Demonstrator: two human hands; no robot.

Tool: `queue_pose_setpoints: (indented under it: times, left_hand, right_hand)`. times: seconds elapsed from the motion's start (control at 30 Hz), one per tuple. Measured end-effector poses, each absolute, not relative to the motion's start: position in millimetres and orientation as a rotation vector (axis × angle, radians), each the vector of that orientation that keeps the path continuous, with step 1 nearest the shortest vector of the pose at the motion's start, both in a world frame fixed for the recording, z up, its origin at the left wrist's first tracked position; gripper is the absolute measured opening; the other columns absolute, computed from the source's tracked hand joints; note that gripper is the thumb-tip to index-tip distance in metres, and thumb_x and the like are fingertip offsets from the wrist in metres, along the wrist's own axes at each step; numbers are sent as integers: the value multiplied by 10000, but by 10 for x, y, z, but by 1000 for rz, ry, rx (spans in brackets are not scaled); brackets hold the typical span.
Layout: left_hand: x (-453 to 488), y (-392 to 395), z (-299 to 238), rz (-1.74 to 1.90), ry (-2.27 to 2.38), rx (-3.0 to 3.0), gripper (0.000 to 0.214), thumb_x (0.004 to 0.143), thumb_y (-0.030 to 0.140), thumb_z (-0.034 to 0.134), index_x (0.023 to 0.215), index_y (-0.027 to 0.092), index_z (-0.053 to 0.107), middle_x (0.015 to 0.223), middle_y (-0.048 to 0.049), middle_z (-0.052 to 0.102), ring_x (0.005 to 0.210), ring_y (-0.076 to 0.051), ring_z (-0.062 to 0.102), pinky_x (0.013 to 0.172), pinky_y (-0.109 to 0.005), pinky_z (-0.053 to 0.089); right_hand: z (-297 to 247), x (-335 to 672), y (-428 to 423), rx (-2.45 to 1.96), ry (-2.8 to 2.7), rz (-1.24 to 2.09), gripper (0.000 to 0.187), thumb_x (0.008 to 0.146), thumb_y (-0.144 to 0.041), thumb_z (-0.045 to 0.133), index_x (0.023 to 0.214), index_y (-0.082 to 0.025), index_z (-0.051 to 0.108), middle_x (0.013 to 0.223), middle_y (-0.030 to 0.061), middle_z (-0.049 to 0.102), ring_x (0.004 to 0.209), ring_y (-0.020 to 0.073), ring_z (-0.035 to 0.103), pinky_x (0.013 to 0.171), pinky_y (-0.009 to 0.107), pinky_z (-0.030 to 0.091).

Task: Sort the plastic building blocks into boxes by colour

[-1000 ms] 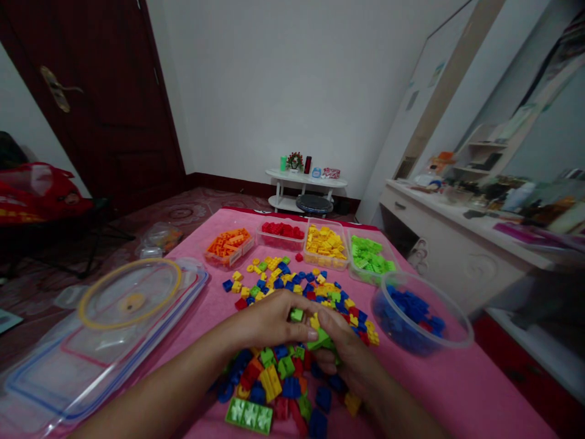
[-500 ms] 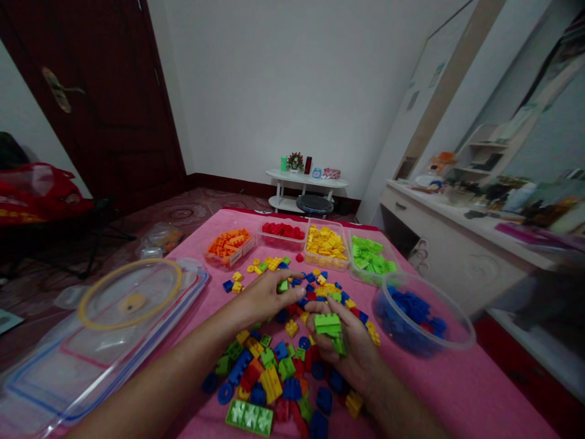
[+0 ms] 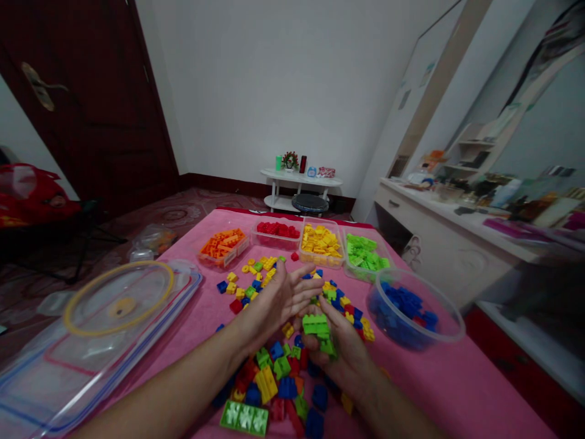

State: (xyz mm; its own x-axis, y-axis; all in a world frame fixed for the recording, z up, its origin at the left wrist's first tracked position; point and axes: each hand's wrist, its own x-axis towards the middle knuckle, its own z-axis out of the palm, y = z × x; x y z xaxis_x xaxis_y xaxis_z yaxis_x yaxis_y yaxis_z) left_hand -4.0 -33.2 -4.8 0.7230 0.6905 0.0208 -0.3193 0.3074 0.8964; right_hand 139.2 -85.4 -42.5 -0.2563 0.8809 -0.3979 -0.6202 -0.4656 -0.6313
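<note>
My right hand (image 3: 340, 347) is cupped palm up around several light green building blocks (image 3: 315, 325). Just left of it, my left hand (image 3: 290, 292) is stretched flat with fingers extended and thumb raised, its palm turned toward the right hand. Nothing shows in the left hand, and its fingertips are close to the right fingers. Under and around both hands lies a pile of mixed blocks (image 3: 266, 383) in yellow, blue, red and green. A long green block (image 3: 244, 418) lies at the pile's near edge. Part of the pile is hidden by my hands.
Clear boxes of orange (image 3: 223, 247), red (image 3: 276, 233), yellow (image 3: 321, 244) and green blocks (image 3: 365, 254) line the far side. A round tub (image 3: 415, 311) of blue blocks stands right. Stacked lids (image 3: 105, 341) lie left on the pink cloth (image 3: 479, 390).
My left hand has opened out from a curled pose over the pile, and the green block by its fingers no longer shows there. My right hand still holds its green blocks.
</note>
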Motion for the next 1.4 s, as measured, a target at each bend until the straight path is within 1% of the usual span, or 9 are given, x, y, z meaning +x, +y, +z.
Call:
queue_pose_setpoints:
  times: [0.1,0.23,0.37,0.5,0.6,0.73,1.03,1.23,1.4]
  left_hand:
    - [-77,-264,-58,764,506,1141,753,814,706,191,1299,180,425,1263,-151,523,1136,-233,519,941,-385,415]
    - [-172,-93,-146,879,817,1616,448,840,490,464,1119,160,581,1090,-98,628,995,-201,577,852,-320,450]
    - [-277,54,-283,723,1105,2247,221,786,268,550,943,179,677,966,-69,659,935,-207,576,852,-324,419]
    - [-297,102,-369,705,1224,2354,221,745,176,560,921,198,691,983,-78,658,990,-230,560,878,-337,404]
    - [-252,84,-340,830,1062,1940,305,750,275,593,1031,176,657,1060,-104,646,1003,-247,572,901,-367,409]
    - [-234,64,-216,796,544,943,641,817,517,454,1251,47,472,1231,-211,544,1104,-284,549,941,-400,408]
    - [-320,142,-254,734,157,352,740,844,512,410,1320,-52,347,1318,-261,446,1266,-336,378,1007,-405,362]
    - [-309,117,-226,753,226,348,656,839,492,434,1213,-44,475,1217,-254,538,1186,-332,476,958,-400,413]
    - [-326,130,-258,788,324,314,423,845,441,448,857,48,603,800,-145,654,795,-237,645,770,-371,507]
  right_hand:
    - [-426,1421,-862,-956,-504,1831,287,775,-416,593,841,-138,563,583,-13,531,400,46,430,312,120,198]
    - [-344,1540,-804,-1117,-928,1481,245,777,-403,581,816,-162,573,563,-37,497,390,45,350,342,161,239]
    - [-323,1698,-630,-1463,-1536,772,200,744,-323,604,874,-176,644,780,28,630,688,150,578,662,281,459]
    - [-361,1744,-509,-1718,-1986,279,467,789,-272,529,1252,-214,525,1158,86,608,1016,235,572,874,355,409]
    - [-368,1684,-490,-1897,-2130,138,508,823,-278,472,1329,-251,436,1180,92,600,1005,250,589,817,352,430]
    - [-384,1624,-499,-1956,-2199,72,388,841,-274,444,1220,-248,526,1139,78,621,988,234,599,789,316,419]
    - [-420,1685,-541,-1890,-2101,111,195,813,-305,480,955,-208,572,958,46,662,877,213,617,702,280,392]
    - [-151,1776,-589,-1702,-1939,133,196,779,-356,539,901,-213,593,851,18,660,790,183,616,708,267,416]
    - [301,2357,-275,-1734,-1727,-153,266,724,-450,576,812,-207,635,786,27,661,716,187,606,657,271,422]
